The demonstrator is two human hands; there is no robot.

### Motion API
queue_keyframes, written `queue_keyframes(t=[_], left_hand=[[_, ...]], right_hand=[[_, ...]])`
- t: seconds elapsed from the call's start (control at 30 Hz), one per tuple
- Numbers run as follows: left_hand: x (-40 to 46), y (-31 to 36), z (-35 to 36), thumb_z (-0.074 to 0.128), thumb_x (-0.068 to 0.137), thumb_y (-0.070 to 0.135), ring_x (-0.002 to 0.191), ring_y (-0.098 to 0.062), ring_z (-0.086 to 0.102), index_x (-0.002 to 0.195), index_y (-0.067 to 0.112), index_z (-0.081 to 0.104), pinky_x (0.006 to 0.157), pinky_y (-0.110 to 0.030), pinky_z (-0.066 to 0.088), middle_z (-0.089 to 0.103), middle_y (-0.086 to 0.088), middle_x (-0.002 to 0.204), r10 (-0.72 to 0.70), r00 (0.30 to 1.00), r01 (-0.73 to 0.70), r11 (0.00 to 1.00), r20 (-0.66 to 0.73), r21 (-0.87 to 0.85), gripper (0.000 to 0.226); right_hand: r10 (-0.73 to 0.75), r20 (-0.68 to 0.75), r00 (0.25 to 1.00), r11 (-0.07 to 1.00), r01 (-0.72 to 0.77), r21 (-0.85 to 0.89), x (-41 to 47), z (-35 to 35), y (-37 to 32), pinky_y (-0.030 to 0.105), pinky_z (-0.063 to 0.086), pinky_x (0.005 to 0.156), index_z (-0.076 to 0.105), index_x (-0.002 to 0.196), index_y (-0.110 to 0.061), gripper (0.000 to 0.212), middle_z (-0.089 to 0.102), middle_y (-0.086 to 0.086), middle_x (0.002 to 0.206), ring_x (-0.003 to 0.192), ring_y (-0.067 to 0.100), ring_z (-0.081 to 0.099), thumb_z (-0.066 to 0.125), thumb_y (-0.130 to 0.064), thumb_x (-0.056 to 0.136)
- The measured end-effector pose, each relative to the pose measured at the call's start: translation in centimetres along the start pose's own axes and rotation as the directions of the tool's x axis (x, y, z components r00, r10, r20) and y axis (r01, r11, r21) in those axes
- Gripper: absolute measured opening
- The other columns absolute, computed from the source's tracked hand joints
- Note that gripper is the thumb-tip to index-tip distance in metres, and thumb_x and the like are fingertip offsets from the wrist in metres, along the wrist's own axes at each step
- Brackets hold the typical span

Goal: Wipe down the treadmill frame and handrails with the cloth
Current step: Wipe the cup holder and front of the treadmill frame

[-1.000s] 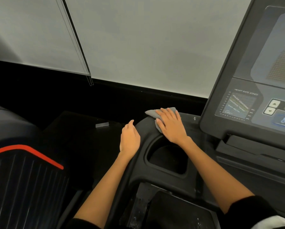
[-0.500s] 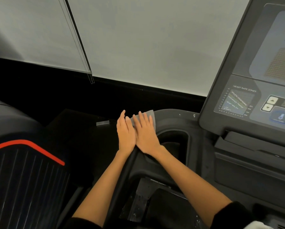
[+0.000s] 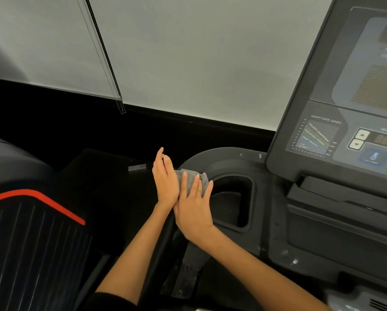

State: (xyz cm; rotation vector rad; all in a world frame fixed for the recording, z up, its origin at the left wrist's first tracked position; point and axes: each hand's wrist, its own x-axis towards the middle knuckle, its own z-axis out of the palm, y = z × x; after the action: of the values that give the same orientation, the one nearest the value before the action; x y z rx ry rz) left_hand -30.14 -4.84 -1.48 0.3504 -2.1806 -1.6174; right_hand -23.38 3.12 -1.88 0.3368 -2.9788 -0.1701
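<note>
A grey cloth (image 3: 189,178) lies on the left rim of the dark treadmill frame (image 3: 228,157), beside the cup-holder recess (image 3: 232,202). My right hand (image 3: 193,206) presses flat on the cloth with straight fingers. My left hand (image 3: 164,179) stands edge-on right beside it, fingers straight, touching the cloth's left side and the frame's outer edge. Most of the cloth is hidden under my right hand.
The treadmill console (image 3: 345,122) with its display and buttons rises at the right. A neighbouring machine with a red stripe (image 3: 37,198) fills the lower left. A pale wall and black skirting run behind. A small grey block (image 3: 137,167) lies on the dark floor.
My right hand has slid the cloth from the back rim of the frame leftward and toward me along the cup holder's left edge. My left hand moved in beside it.
</note>
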Motion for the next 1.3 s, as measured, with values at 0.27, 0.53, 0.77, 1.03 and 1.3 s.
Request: queue_keyframes(t=[0.27, 0.53, 0.77, 1.03, 1.3], left_hand=[[0.2, -0.2, 0.4, 0.028, 0.104, 0.032, 0.131, -0.005, 0.036, 0.146, 0.017, 0.033, 0.105, -0.023, 0.029, 0.042, 0.000, 0.144, 0.004, 0.999, -0.005, 1.000, 0.035, 0.027, 0.045], [1.0, -0.2, 0.8, 0.037, 0.102, 0.027, 0.128, -0.017, 0.044, 0.141, 0.016, 0.041, 0.107, -0.038, 0.038, 0.047, -0.005, 0.139, -0.093, 0.985, 0.074, 0.989, 0.144, 0.132, 0.041], [0.5, 0.2, 2.3, 0.035, 0.102, 0.034, 0.129, -0.023, 0.042, 0.141, 0.018, 0.040, 0.104, -0.045, 0.034, 0.046, -0.005, 0.141, 0.083, 0.915, -0.305, 0.781, 0.394, 0.545, 0.043], [0.7, 0.8, 4.8, 0.028, 0.103, 0.033, 0.141, -0.020, 0.027, 0.149, 0.021, 0.027, 0.110, -0.051, 0.024, 0.031, -0.002, 0.153, 0.059, 0.878, -0.397, 0.645, 0.475, 0.654, 0.047], [1.4, 2.5, 6.9, 0.039, 0.102, 0.016, 0.146, -0.019, 0.012, 0.148, 0.006, 0.026, 0.120, -0.038, 0.012, 0.024, -0.010, 0.156, 0.220, 0.803, -0.439, 0.846, 0.554, 0.301, 0.049]], right_hand=[[-0.159, -0.175, 0.972, 0.959, 0.194, 0.207, -0.4, 0.0, 2.2, 0.031, 0.047, 0.065, 0.060, 0.118, -0.007, 0.052, 0.060, 0.006, 0.089, 0.077, 0.019, 0.055, 0.079, -0.028, 0.074], [0.094, -0.151, 0.984, 0.538, 0.078, 0.839, 2.7, -0.3, 7.3, 0.041, 0.042, 0.089, 0.056, 0.118, -0.012, 0.027, 0.055, 0.004, 0.106, 0.100, 0.020, 0.050, 0.044, -0.029, 0.101], [0.368, -0.175, 0.913, 0.849, -0.254, 0.463, 5.2, 0.7, 12.9, 0.047, 0.045, 0.087, 0.043, 0.140, -0.002, 0.064, 0.051, 0.025, 0.121, 0.108, 0.040, 0.050, 0.068, 0.002, 0.081], [0.422, 0.140, 0.896, 0.809, -0.442, 0.388, 6.8, 1.7, 14.6, 0.045, 0.008, 0.119, 0.007, 0.155, -0.009, 0.056, -0.002, 0.016, 0.162, 0.149, 0.031, -0.009, 0.024, -0.032, 0.106], [0.184, 0.240, 0.953, 0.669, -0.300, 0.680, 10.5, 0.7, 12.3, 0.039, -0.014, 0.117, 0.020, 0.154, -0.011, 0.050, 0.006, 0.012, 0.162, 0.150, 0.026, -0.007, 0.020, -0.031, 0.107]])
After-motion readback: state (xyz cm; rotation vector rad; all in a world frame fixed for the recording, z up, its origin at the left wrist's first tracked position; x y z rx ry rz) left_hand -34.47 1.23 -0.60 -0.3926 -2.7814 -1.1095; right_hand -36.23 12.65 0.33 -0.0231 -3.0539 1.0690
